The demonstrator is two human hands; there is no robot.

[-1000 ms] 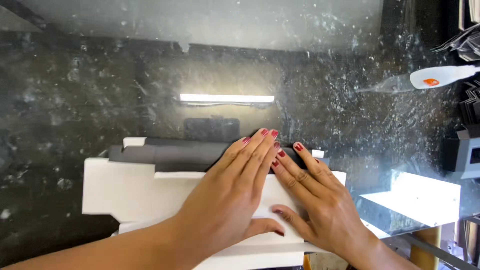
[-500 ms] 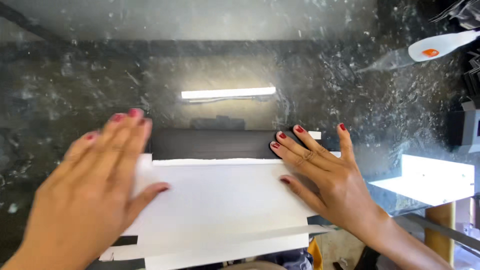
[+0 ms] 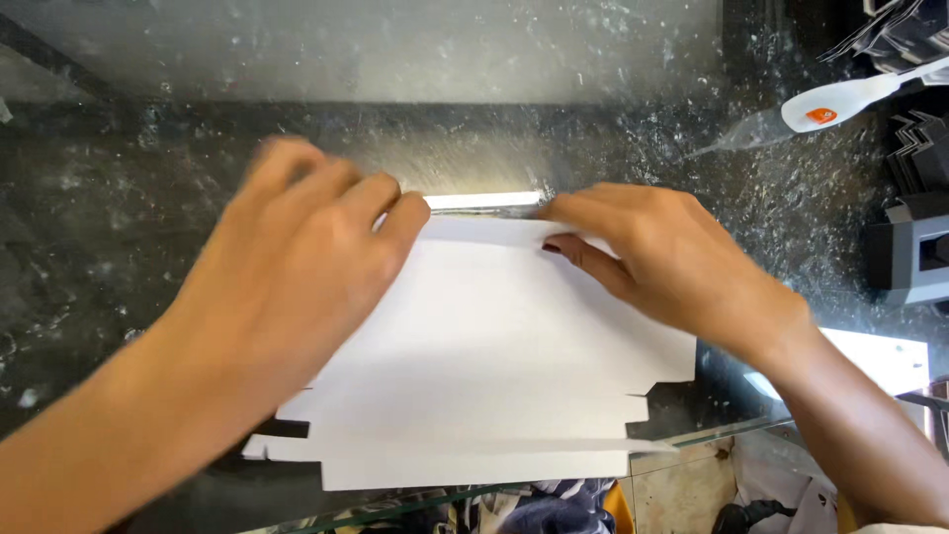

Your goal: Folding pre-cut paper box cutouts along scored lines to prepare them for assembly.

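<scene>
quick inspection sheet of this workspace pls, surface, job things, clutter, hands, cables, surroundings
surface: dark speckled glass-topped table, glossy, with a light reflection at its middle.
job's things: flat white die-cut cardboard sheet, notched tabs along its near edge, lying on the table and reaching its near edge.
clutter: white spoon-shaped tool with an orange spot at far right; dark folded boxes at the right edge.
grippers: left hand flat on the sheet's far left part; right hand with fingers curled at its far edge; the grip on the edge cannot be told.
cables: nothing seen.
surroundings: cloth and floor show below the glass edge.
</scene>
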